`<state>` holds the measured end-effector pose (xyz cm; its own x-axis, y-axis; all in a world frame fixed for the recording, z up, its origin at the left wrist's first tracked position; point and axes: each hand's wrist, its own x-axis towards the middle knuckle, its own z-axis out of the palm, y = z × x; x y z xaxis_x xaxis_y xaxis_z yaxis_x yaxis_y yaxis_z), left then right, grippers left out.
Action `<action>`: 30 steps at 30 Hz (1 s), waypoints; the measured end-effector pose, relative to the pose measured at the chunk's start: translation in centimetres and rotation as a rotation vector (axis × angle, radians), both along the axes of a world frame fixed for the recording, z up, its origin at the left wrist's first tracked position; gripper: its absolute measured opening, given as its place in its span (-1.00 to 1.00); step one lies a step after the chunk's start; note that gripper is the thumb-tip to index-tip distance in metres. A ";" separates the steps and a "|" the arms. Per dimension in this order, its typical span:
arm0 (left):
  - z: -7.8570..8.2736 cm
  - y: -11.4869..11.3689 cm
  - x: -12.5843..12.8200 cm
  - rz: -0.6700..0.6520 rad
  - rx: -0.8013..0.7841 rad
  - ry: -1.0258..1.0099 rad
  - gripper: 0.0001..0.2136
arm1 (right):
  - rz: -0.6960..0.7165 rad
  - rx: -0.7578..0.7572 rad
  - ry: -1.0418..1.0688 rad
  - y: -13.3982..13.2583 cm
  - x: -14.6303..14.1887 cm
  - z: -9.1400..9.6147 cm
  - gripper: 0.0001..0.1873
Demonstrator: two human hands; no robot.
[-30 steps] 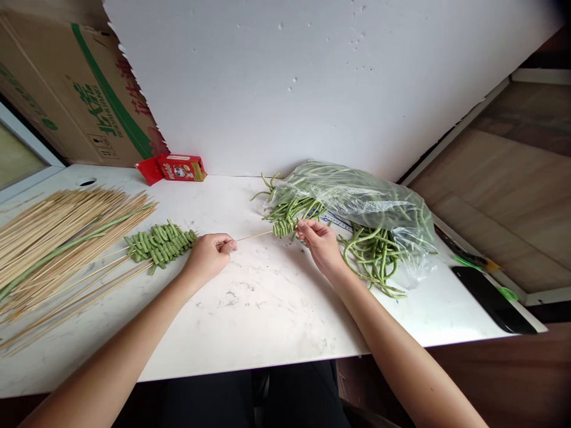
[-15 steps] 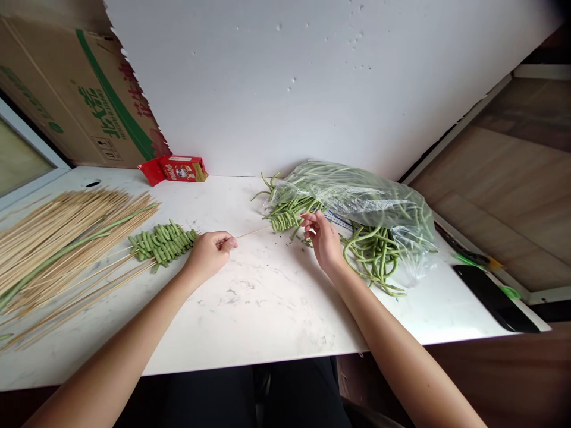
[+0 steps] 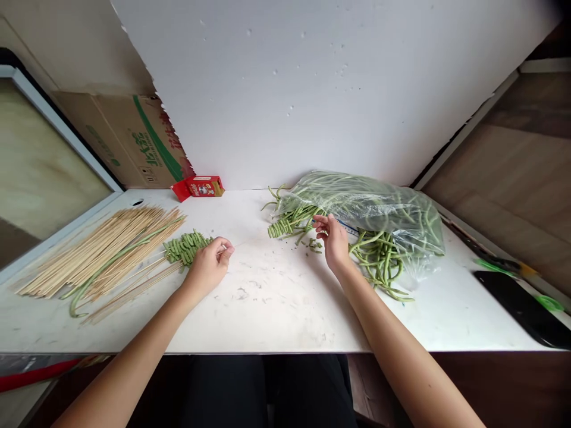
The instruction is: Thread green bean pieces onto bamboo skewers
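Observation:
My left hand is closed in a pinch on a thin wooden skewer that points right. Green bean segments, packed side by side, sit on its far end. Just beyond them is my right hand, its fingers curled toward the thumb; anything small between the fingertips is too unclear to name. Loaded bean skewers lie beside and partly behind my left hand. Loose long green beans lie to the right of my right hand, and small bean scraps are scattered below its fingertips.
A clear plastic bag of long beans lies at the back right. On the left is a pile of bare skewers with a long bean across it. A red box, a cardboard box and a black phone are around the white table.
The camera view has shifted, showing more on the left. My right hand has moved slightly right, away from the threaded beans. My left hand still pinches the skewer.

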<state>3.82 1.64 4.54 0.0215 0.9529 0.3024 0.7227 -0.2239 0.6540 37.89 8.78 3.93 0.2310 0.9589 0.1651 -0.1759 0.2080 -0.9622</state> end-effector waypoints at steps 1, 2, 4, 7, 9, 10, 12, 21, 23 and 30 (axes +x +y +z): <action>-0.1 -1.1 -0.3 0.021 -0.019 0.014 -0.82 | 0.003 -0.001 -0.006 -0.1 -0.1 0.1 -0.45; -0.3 -2.2 -0.7 0.040 -0.033 0.021 -0.82 | 0.009 -0.001 -0.011 -0.2 -0.2 0.2 -0.45; -0.9 -4.4 -1.5 0.096 -0.028 0.027 -0.81 | 0.026 0.008 -0.021 -0.4 -0.4 0.3 -0.46; -1.8 -7.1 -2.5 0.177 -0.006 0.046 -0.80 | 0.039 0.022 -0.057 -0.7 -0.6 0.4 -0.44; -2.3 -8.3 -2.9 0.204 0.032 0.061 -0.80 | 0.038 0.023 -0.089 -0.8 -0.7 0.4 -0.42; -2.5 -8.8 -3.0 0.212 0.056 0.078 -0.80 | 0.039 0.022 -0.101 -0.8 -0.7 0.4 -0.42; -2.9 -9.3 -3.1 0.223 0.103 0.122 -0.81 | 0.043 0.018 -0.115 -0.8 -0.7 0.3 -0.41; -4.1 -9.9 -3.3 0.245 0.169 0.199 -0.82 | 0.072 0.015 -0.157 -0.8 -0.6 0.2 -0.44; -4.1 -10.0 -3.4 0.245 0.174 0.207 -0.82 | 0.081 0.024 -0.168 -0.8 -0.6 0.1 -0.45; -4.4 -10.0 -3.3 0.278 0.194 0.226 -0.83 | 0.044 0.077 -0.194 -0.1 0.5 0.1 -0.44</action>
<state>0.49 -8.40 0.12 -0.1419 0.8578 0.4939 0.8938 -0.1034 0.4364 38.36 8.67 4.07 0.1458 0.9502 0.2754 0.0006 0.2783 -0.9605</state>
